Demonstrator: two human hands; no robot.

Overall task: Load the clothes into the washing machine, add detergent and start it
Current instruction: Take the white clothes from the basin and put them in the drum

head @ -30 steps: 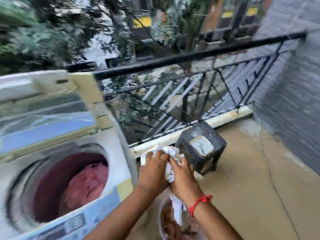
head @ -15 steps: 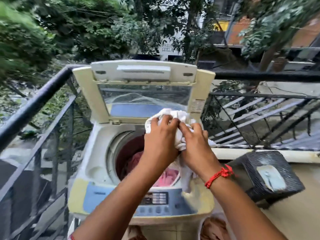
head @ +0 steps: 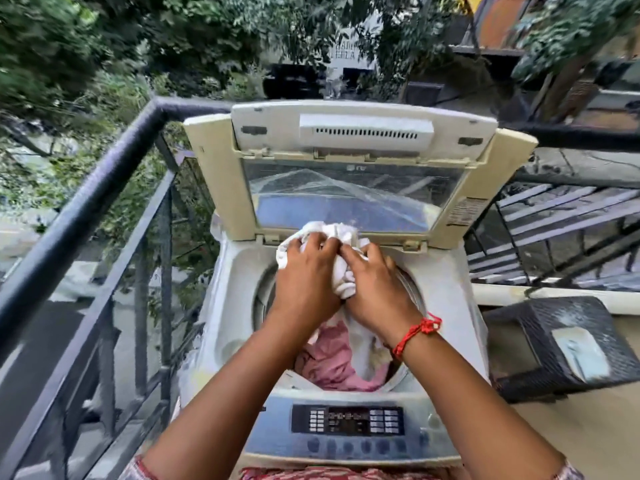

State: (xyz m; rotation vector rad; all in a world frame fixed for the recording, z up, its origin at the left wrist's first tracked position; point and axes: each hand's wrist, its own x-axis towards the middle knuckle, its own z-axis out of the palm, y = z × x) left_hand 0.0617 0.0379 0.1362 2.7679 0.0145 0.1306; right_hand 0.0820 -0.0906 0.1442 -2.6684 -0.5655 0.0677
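A top-loading washing machine stands in front of me on a balcony, its lid raised upright. Pink clothes lie inside the drum. My left hand and my right hand both grip a bunched white cloth directly above the drum opening. A red thread bracelet is tied around my right wrist. The control panel with buttons and a display sits at the machine's near edge.
A black metal railing runs along the left and behind the machine. A dark woven stool with a pale object on top stands to the right on the tan floor. Trees and buildings lie beyond.
The view swung from the floor and stool round to face the machine. Both hands carried the white cloth from beside the machine to above the drum.
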